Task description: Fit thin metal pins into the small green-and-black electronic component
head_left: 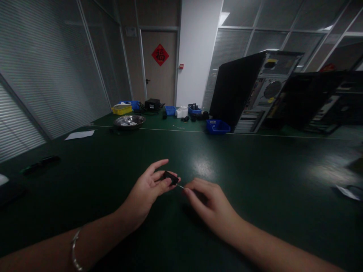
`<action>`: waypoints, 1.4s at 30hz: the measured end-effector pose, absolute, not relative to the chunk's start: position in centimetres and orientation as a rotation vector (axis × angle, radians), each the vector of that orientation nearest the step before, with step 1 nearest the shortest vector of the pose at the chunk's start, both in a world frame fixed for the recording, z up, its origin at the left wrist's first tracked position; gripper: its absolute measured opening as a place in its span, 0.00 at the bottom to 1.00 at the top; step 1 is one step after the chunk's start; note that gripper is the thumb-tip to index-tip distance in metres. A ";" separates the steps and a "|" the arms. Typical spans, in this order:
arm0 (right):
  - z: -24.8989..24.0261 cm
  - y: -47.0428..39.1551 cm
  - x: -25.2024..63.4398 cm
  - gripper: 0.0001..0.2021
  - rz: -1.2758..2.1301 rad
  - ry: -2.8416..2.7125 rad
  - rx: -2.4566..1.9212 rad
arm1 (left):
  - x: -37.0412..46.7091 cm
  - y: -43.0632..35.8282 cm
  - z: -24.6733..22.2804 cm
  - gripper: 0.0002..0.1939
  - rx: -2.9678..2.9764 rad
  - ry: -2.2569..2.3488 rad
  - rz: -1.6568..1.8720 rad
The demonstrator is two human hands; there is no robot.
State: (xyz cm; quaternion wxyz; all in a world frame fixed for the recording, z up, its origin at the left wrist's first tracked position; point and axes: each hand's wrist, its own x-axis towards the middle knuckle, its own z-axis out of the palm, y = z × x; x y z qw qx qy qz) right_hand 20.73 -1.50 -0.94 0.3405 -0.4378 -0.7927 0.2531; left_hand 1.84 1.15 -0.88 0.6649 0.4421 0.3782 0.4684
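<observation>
Dim office, green worktop | left hand grips small black part in closed fingers, above worktop | right hand pinches thin pin at part's edge | step: seems fitting pin | next: needs steady, fine alignment

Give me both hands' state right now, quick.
Left hand: closed on a small black part, held in the fingertips.
Right hand: pinched on a thin pale pin-like piece, its tip at the black part.
</observation>
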 end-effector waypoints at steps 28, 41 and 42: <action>-1.0 -1.5 20.7 0.10 0.636 -2.052 -1.166 | 1.5 1.2 -1.1 0.11 1.230 0.950 0.970; -1.0 -1.5 20.8 0.10 0.579 -2.119 -1.265 | 1.6 1.2 -0.9 0.12 1.205 0.982 0.975; -1.0 -1.5 20.8 0.10 0.578 -2.119 -1.273 | 1.7 1.2 -0.9 0.12 1.200 0.989 0.975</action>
